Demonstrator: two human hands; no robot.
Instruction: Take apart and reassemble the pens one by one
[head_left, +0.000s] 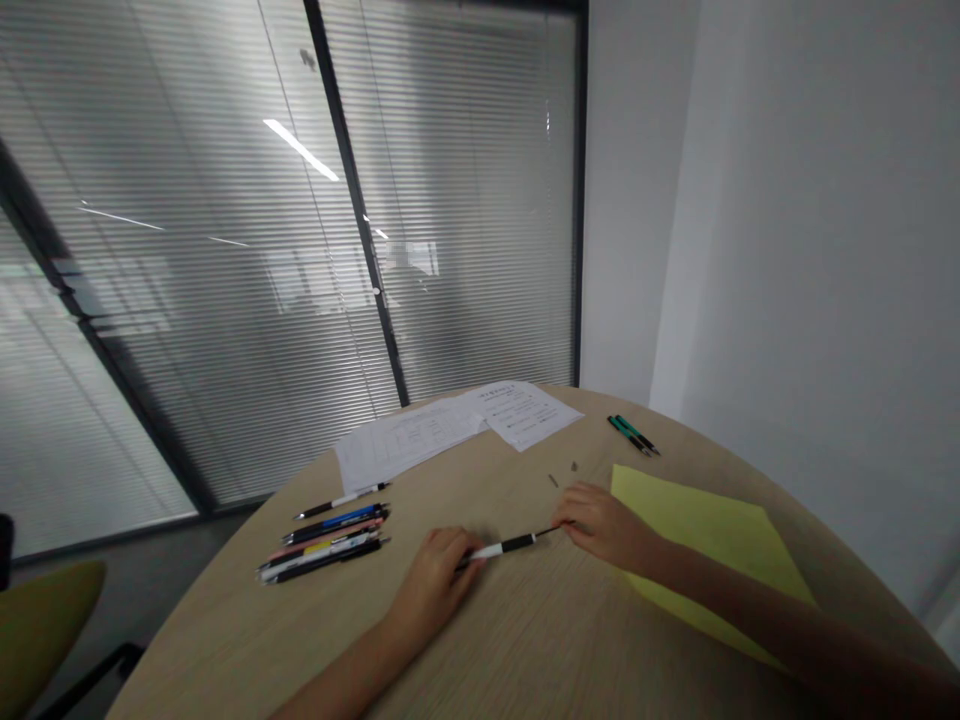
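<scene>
A black and white pen lies low over the round wooden table between my two hands. My left hand is closed around its white rear end. My right hand pinches the black tip end with closed fingers. My right forearm rests across a yellow sheet of paper. Two tiny parts lie on the table just beyond my right hand; I cannot make out what they are.
Several pens lie in a row at the left. Two green pens lie at the far right. White printed sheets lie at the far edge. Glass walls with blinds stand behind, and an olive chair stands at the left.
</scene>
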